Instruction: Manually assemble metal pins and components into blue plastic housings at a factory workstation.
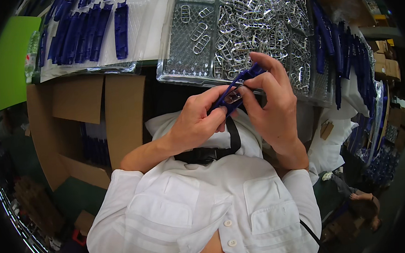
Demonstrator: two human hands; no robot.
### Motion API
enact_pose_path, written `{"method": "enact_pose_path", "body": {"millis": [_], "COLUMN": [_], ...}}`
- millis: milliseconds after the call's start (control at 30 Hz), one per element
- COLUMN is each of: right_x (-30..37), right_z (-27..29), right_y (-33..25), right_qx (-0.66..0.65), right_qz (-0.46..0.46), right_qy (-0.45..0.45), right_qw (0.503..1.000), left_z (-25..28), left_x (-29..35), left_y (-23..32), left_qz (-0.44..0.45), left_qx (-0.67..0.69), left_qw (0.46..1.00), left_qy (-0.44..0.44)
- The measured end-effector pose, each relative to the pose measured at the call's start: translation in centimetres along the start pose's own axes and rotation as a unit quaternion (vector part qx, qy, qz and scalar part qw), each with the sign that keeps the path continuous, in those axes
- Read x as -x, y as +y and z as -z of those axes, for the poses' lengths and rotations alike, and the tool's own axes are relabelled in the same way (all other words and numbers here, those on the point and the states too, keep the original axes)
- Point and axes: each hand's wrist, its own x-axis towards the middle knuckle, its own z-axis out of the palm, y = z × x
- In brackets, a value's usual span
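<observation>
My left hand [200, 113] grips a long dark-blue plastic part [250, 72], held slantwise in front of my chest. A small silvery metal clip [232, 96] sits in the part's hollow, between my two hands. The thumb and forefinger of my right hand [273, 99] pinch at the clip, with the other fingers lifted. Just beyond my hands, a clear plastic tray [180, 68] holds a heap of shiny oval metal clips [247, 28]. A few clips [200, 31] lie apart in its left compartment.
More blue parts [78, 34] lie on plastic sheeting at the far left; others [346, 52] are stacked at the right. An open cardboard box [126, 103] with blue parts inside stands at the left, near a clear bottle [32, 53]. Another person [364, 200] is at lower right.
</observation>
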Motion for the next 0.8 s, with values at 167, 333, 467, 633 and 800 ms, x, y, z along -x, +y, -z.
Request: {"method": "enact_pose_path", "body": {"millis": [167,333,467,633,800], "right_x": [0.0,1.2,1.5,1.4,0.5], "right_z": [-0.9,-0.8,-1.2,-1.3,-2.1], "right_y": [-1.6,0.7,1.2,0.9,2.2], "right_qx": [-0.031,-0.204,-0.19,-0.185,-0.205], "right_qz": [-0.101,-0.174,-0.165,-0.19,-0.198], "right_qy": [0.128,-0.044,-0.027,-0.032,-0.052], "right_qw": [0.986,0.962,0.967,0.964,0.957], "left_z": [0.3,0.4,-0.7,-0.7,0.0], "left_x": [0.2,0.0,-0.7,-1.0,-1.8], "left_y": [0.0,-0.2,-0.1,-0.2,-1.2], "left_qz": [-0.01,-0.052,0.008,0.0,0.017], "left_qx": [-0.03,-0.069,-0.036,-0.06,-0.1], "left_qw": [0.999,0.996,0.999,0.998,0.995], "left_qy": [-0.022,-0.035,0.006,0.019,0.023]}}
